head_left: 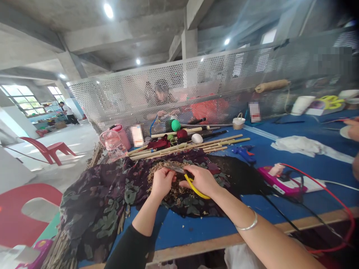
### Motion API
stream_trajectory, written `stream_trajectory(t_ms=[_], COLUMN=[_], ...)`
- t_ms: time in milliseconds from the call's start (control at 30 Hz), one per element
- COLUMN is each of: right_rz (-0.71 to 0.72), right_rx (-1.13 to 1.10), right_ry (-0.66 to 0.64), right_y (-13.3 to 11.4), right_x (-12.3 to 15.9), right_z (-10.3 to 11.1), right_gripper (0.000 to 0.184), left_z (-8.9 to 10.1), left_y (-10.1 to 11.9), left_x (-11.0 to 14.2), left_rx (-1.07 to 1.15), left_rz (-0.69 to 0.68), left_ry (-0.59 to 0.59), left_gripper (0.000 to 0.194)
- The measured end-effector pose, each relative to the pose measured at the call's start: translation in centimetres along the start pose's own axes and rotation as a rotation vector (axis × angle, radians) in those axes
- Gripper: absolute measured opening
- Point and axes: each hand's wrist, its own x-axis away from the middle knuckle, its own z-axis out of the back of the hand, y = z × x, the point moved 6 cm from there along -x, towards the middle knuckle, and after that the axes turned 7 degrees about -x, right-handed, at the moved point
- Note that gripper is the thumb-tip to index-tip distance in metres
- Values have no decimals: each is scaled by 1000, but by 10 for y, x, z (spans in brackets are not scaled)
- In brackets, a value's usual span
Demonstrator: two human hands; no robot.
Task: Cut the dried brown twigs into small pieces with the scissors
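My right hand [202, 181] is wrapped round scissors with a yellow handle [197, 189]. Their metal blades [176, 167] point left, over the fingertips of my left hand [162, 182]. The left fingers are pinched together; what they hold, if anything, is too small to make out. Beneath both hands lies a heap of brown, crumbly dried plant bits [153, 172]. It rests on a dark cloth with a floral pattern [105, 198], spread on the blue tabletop [171, 233].
Behind the cloth lie several bamboo sticks [190, 145], a green ball [175, 124] and a white ball [197, 138]. To the right are a blue glue gun [243, 153] and a magenta power strip [280, 181] with cables. A perforated metal screen [117, 97] borders the table; a person sits beyond.
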Motion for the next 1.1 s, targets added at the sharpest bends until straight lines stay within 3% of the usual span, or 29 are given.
stream_trajectory(t_ms=[133, 267, 400, 567, 1100], right_rz=[-28, -41, -41, -17, -83], right_rx=[-16, -55, -58, -34, -121], right_ry=[1, 39, 42, 44, 5], right_y=[3, 5, 3, -4, 5], right_x=[0, 0, 1, 2, 1], right_z=[0, 0, -2, -4, -11], right_gripper=[38, 40, 43, 52, 43], left_z=[0, -3, -4, -5, -3], left_y=[-1, -2, 2, 4, 3], left_x=[0, 2, 6, 8, 8], left_rx=[28, 139, 194, 148, 104], left_rz=[25, 93, 78, 43, 33], left_ry=[17, 33, 57, 57, 76], left_gripper=[13, 16, 15, 17, 19])
